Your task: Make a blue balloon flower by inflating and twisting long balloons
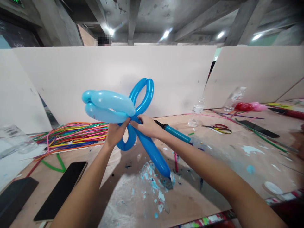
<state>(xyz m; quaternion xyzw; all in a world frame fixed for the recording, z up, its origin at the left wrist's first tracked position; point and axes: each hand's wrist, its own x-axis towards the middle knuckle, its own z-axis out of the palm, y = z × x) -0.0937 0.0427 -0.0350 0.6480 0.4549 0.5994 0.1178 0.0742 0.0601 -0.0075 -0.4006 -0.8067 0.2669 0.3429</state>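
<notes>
Between my two hands, above the table, is a balloon figure made of a light blue twisted balloon [111,98] and a dark blue one [154,155]. My left hand [116,131] is closed with its thumb at the joint where the two colours meet. On the other side of that joint, my right hand [147,125] pinches the dark blue balloon. Dark blue loops stick out above and below the joint, and a straight length slants down to the right. The light blue loops point left. Some fingertips are hidden behind the balloons.
A bundle of uninflated balloons [78,134] lies on the left, behind a phone [61,190] and a dark box [17,202]. To the right are a blue hand pump [177,133], scissors [219,128], a plastic bottle [197,110] and another phone [258,128]. White panels [118,63] stand behind.
</notes>
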